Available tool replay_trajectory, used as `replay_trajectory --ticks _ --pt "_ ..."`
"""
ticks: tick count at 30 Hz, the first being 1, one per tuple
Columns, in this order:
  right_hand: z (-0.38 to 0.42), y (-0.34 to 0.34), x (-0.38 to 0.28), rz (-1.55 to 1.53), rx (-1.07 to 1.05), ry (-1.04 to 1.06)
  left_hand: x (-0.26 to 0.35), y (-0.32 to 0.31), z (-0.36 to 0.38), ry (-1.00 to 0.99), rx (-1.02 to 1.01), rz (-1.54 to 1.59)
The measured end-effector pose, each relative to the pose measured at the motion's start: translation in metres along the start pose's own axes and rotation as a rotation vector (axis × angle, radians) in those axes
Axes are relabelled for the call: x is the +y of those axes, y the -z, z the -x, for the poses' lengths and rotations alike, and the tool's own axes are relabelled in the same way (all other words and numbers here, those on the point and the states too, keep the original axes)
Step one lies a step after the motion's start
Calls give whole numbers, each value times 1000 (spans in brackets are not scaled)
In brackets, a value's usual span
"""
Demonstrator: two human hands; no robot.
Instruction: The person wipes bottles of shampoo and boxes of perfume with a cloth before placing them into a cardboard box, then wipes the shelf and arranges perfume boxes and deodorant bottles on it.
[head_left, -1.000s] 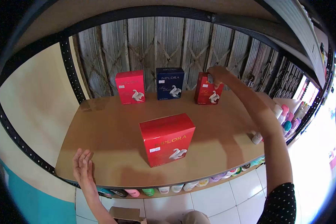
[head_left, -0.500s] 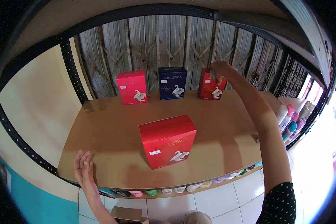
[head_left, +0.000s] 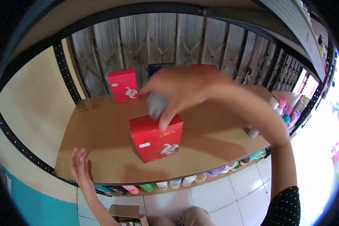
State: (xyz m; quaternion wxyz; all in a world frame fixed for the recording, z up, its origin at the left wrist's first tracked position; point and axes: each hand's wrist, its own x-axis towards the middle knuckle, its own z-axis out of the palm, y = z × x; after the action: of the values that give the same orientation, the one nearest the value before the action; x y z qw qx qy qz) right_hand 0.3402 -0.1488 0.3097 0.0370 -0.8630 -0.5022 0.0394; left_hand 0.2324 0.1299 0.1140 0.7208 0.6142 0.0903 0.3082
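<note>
Wooden shelf (head_left: 101, 128) w/ metal shutter (head_left: 169, 41) behind. Right hand (head_left: 180, 90), blurred, fingers curled around a small grey thing (head_left: 156, 104), over front red box (head_left: 156, 137) at shelf centre. Left hand (head_left: 79, 165) lies open, flat on shelf's front edge. 2nd red box (head_left: 123, 84) at back.

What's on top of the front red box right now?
The right hand, blurred, is over the front red box, fingertips at its top edge, holding something small and grey. The hand hides the rear part of the top.
</note>
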Motion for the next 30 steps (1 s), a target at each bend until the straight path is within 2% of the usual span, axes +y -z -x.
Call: replay_trajectory --ticks 1,2,4,7,13,15,17,19,20,22,30 --pt "-6 -10 -18 73 -163 13 0 0 0 5 -16 -5" --pt "-8 -21 -25 61 -155 2 0 2 0 6 -32 5" --pt "-11 -39 -26 354 -54 9 0 5 -3 -1 -57 13" --pt "12 -41 -18 407 -3 -34 -2 7 -4 8 -85 27" --pt "68 -36 55 447 -87 -487 1 4 -2 8 -83 21" --pt "78 -39 82 622 -161 -753 1 4 -1 -15 -81 -1" --pt "83 -39 113 590 -227 -1032 -3 7 -3 -7 -97 -10" --pt "94 -49 146 700 -81 -1154 -4 8 -3 -16 -106 -24" --pt "101 -57 167 695 -84 -1151 -2 7 -2 -24 -100 -44" --pt "113 -64 203 788 88 -1211 0 5 -2 -40 -90 -57" --pt "109 -56 258 863 217 -1336 -2 8 -3 -21 -94 -64"
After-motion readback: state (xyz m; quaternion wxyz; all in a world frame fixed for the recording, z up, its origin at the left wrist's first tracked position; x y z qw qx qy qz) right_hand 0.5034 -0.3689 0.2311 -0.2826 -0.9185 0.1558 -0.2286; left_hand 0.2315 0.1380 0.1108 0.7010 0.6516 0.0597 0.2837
